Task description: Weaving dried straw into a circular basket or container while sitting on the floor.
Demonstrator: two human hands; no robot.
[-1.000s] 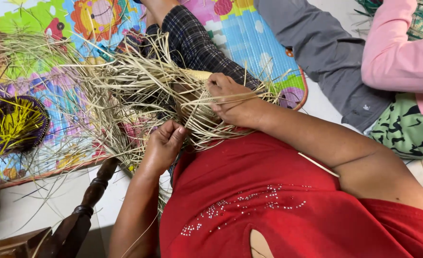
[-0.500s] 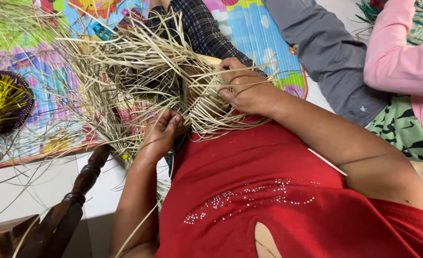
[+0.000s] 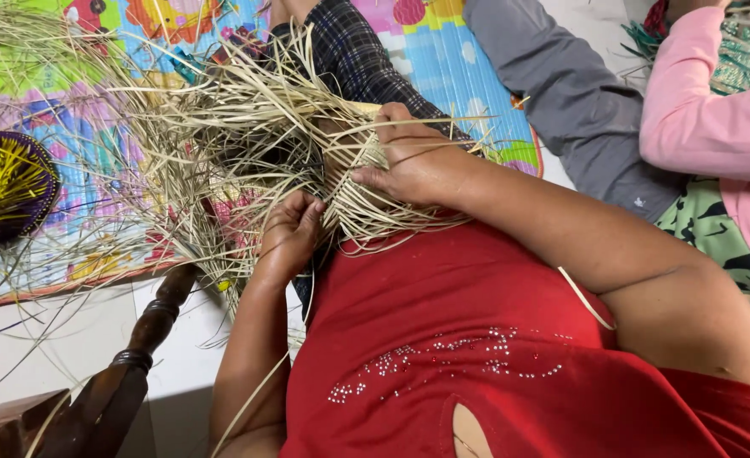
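Head view: pale straw weaving (image 3: 307, 144) is bristling with loose strands; left hand (image 3: 290, 233) is pinching strands; right hand (image 3: 413, 161) is pressing flat, fingers spread, on the woven part.

The left hand (image 3: 290, 233) is curling into a loose fist, knuckles facing up, its bare forearm running down toward seven o'clock. The right hand (image 3: 413, 165) is lying flat, palm down, fingers (image 3: 366, 176) pointing toward nine o'clock and thumb toward eleven. Its bare forearm is stretching away toward four o'clock, elbow bending.
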